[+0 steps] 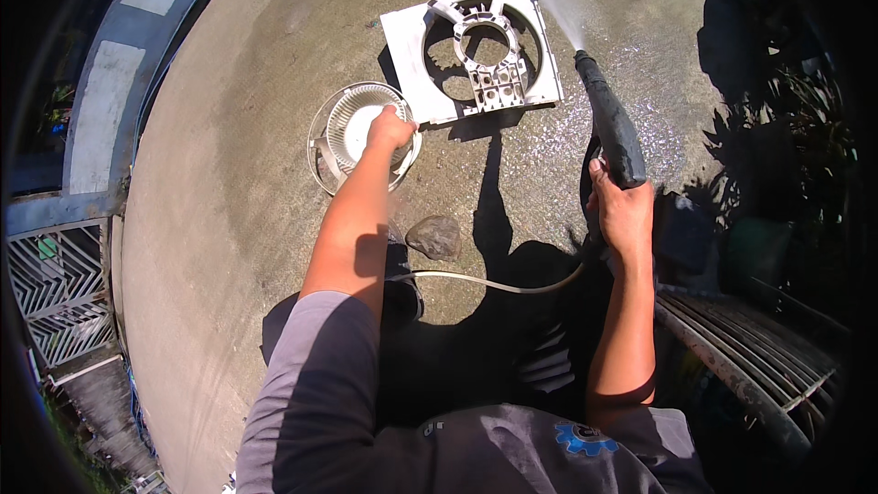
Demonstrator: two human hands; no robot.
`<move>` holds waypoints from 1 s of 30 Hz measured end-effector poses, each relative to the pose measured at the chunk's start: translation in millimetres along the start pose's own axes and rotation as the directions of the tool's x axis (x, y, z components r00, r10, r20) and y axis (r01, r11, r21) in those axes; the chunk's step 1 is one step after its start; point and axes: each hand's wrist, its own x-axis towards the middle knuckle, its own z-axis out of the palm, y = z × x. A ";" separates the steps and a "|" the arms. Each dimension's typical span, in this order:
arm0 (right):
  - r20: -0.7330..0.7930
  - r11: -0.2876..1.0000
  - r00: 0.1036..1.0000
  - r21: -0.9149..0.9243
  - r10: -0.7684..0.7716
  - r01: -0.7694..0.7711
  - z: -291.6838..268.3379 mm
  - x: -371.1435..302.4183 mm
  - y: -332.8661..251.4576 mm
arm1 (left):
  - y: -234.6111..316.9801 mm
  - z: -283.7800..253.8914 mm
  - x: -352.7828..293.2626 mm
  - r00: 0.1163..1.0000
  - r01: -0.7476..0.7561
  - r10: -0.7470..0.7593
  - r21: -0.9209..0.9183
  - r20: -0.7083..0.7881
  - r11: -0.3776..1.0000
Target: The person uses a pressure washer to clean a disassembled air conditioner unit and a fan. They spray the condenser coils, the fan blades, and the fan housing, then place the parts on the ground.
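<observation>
Gripping a black spray gun (615, 119), the right hand (627, 215) sends water (558, 14) past a white frame (498, 84); the left hand (391, 130) clasps a white drum (359, 134) just beside it — a rock (433, 238) and pale hose (494, 285) lie nearer the body, a slatted rack (750, 348) at right

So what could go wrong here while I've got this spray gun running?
The spray gun in your right hand is jetting water; a swing left might hit your left hand, at the round white part. The pale hose curves over the ground close to you and could snag a foot. The wet concrete beneath the gun may be slippery.
</observation>
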 end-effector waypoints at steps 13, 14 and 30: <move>0.556 0.939 0.827 -0.235 -0.081 0.250 45.2 -38.0 -69.3 | -33.2 -111.9 66.7 0.982 -0.143 0.152 -0.969 -0.114 0.199; 0.548 0.948 0.832 -0.208 -0.091 0.240 47.4 -34.5 -71.7 | -32.6 -106.0 66.7 0.990 -0.099 0.116 -0.982 -0.081 0.158; 0.702 0.897 0.707 -0.255 -0.084 0.360 66.5 -2.4 -64.5 | -81.2 -163.3 36.3 0.922 -0.338 0.303 0.117 0.240 0.934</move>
